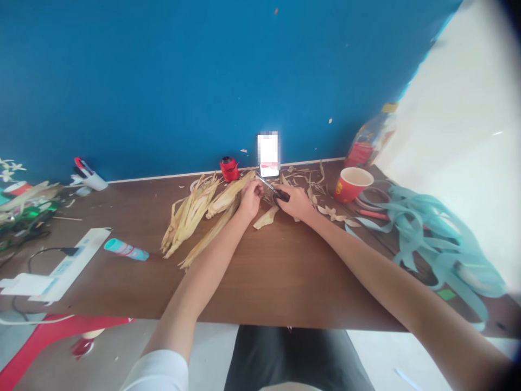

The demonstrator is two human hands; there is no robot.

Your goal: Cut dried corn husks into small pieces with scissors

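- Two bare hands are hovering close together, slightly apart, over a dark brown table [260,282] standing against a bright blue wall [183,81].
- The right hand [296,202] is closing its fingers around the black handles of a pair of metal-bladed scissors [280,195]; the blades are pointing away from the person and to the left, towards the left hand.
- The left hand [253,196] is keeping its fingers curled, the thumb near the fingertips; whether it is gripping anything is too small to tell.
- Dry, straw-yellow corn husks [191,214] are lying in long bundles to the left of the left hand, the nearest running right beside it and partly under the forearm.
- A loose, pale, flat husk piece [266,217] is lying between the hands, nearer the person.
- Beyond the hands, a phone with a glowing white screen [268,155] is standing upright near the wall, and a red, dark-topped cylinder [229,169] is standing to its left.
- To the right, a red paper cup [344,187] is standing near a heap of loosely looped turquoise ribbon [407,239].
- To the left, a turquoise tube [126,250] is lying near a long white power strip [77,266].
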